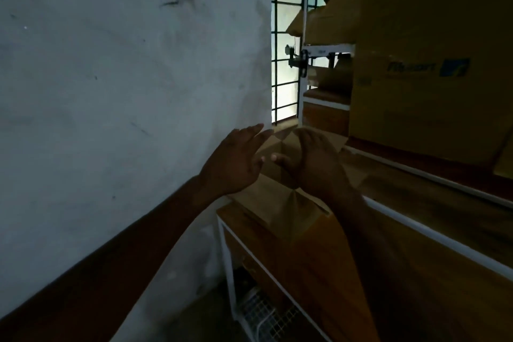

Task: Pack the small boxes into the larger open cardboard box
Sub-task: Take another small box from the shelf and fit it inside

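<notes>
An open cardboard box (277, 203) stands on a wooden shelf top (238, 216), its flaps spread and its inside too dark to read. My left hand (236, 161) hovers over the box's left side, palm inward, fingers apart, holding nothing. My right hand (313, 161) is over the box's right side with fingers extended and thumb pointing left; it too holds nothing that I can see. A large closed cardboard box (416, 78) with a blue logo sits on the shelf at the right. No small box is clearly visible in the dim light.
A pale wall (125, 78) fills the left. A barred window (288, 36) is straight ahead, with more cardboard boxes (327, 22) on a white-framed rack. A wire basket (263, 316) lies under the shelf. Wooden shelving runs along the right.
</notes>
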`<state>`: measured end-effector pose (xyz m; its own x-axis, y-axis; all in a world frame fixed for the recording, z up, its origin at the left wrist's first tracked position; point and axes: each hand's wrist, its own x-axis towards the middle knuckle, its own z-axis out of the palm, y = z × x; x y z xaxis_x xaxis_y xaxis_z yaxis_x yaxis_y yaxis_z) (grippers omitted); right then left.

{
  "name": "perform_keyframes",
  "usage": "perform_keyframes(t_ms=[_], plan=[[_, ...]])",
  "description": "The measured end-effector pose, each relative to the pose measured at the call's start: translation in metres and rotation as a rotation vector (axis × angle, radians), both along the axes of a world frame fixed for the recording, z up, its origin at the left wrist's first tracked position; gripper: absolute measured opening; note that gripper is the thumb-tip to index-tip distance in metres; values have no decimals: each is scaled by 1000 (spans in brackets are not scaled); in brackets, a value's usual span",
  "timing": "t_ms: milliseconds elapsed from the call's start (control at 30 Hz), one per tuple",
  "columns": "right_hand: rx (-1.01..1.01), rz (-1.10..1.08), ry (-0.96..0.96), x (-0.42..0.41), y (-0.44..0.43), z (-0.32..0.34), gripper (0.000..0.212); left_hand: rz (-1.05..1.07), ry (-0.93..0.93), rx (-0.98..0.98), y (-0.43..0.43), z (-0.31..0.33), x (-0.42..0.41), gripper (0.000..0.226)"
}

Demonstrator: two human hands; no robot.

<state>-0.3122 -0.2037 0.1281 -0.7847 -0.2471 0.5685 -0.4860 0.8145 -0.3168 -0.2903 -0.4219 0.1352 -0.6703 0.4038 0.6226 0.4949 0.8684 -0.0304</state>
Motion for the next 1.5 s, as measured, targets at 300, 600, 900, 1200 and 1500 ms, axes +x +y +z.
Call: perform_keyframes(t_ms=[300, 600, 900, 1200, 1500], plan=[[122, -57, -217, -93, -32, -82, 99, -173, -330, -28, -19, -64, -110, 60], [92, -32, -419, -141, -66, -128, 90, -227, -660, -134, -67, -103, -214, 88], [344, -318, -421, -166, -78, -169, 45, -383, -624, 74, -74, -166, -262, 36], [345, -484, -425, -154, -93, -165, 26, -296, -415, 77, -69, -183, -255, 38], [303, -519, -322, -82, -69, -100, 25, -446, -184, -24, -37, -121, -203, 22]])
